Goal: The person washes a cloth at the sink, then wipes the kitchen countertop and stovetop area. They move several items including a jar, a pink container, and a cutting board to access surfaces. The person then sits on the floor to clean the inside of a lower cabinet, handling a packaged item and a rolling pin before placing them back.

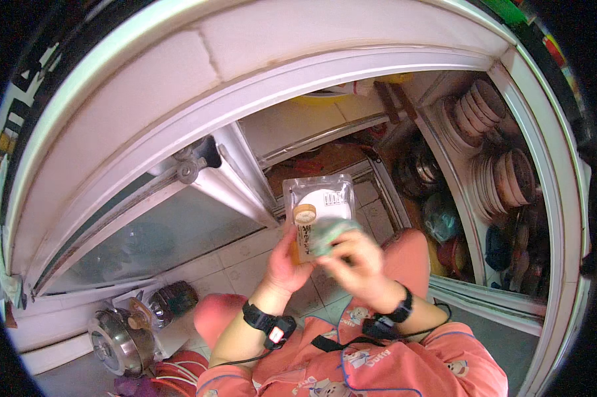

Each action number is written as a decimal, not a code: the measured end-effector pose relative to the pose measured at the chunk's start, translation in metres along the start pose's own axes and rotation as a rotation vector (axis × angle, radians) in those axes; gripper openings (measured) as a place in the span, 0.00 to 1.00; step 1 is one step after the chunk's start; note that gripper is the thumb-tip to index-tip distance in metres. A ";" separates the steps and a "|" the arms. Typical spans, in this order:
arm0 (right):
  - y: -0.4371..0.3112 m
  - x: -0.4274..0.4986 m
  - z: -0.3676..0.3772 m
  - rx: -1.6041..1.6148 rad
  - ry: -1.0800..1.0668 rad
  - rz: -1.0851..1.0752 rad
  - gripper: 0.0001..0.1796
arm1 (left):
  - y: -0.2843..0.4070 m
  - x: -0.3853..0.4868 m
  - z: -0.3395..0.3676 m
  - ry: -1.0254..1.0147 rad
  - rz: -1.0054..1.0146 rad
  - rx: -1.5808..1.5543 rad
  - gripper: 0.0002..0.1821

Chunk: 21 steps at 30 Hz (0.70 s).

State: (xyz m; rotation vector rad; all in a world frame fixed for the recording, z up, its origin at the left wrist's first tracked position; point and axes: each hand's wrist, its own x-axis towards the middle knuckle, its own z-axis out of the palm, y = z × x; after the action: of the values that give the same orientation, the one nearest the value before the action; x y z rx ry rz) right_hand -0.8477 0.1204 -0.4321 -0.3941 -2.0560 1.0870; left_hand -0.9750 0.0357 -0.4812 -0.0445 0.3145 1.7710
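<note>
Upright before me, a clear plastic food pouch point(323, 196) bears a white label, writing and a printed wooden-bowl-like picture. My left hand point(289, 268) grips it by its lower left side. Between the fingers of my right hand point(355, 260) is a crumpled greenish cloth point(328, 234), blurred, lying over the pouch's front. Hand and cloth hide the pouch's lower right part.
An open cabinet faces me; stacked bowls point(511, 178) and plates point(487, 186) stand on its right shelf, a tied plastic bag point(441, 218) below. Frosted sliding door panel point(145, 248) at left. On the floor at lower left are a lidded steel pot point(120, 342) and red basins point(179, 369).
</note>
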 end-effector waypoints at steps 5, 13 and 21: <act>-0.001 0.011 0.017 -0.378 -0.209 -0.181 0.18 | -0.005 -0.012 0.016 -0.278 0.100 0.215 0.30; 0.026 0.018 -0.009 -0.182 0.097 0.032 0.15 | -0.036 -0.027 0.062 0.026 0.180 0.276 0.29; 0.075 0.002 -0.044 0.433 0.460 0.737 0.12 | -0.038 -0.055 0.070 -0.013 0.197 0.356 0.28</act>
State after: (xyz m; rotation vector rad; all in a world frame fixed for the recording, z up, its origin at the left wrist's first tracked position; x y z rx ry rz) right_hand -0.8220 0.1912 -0.4761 -1.1063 -1.2285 1.6356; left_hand -0.9160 0.0067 -0.4102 0.2600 0.6380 1.8834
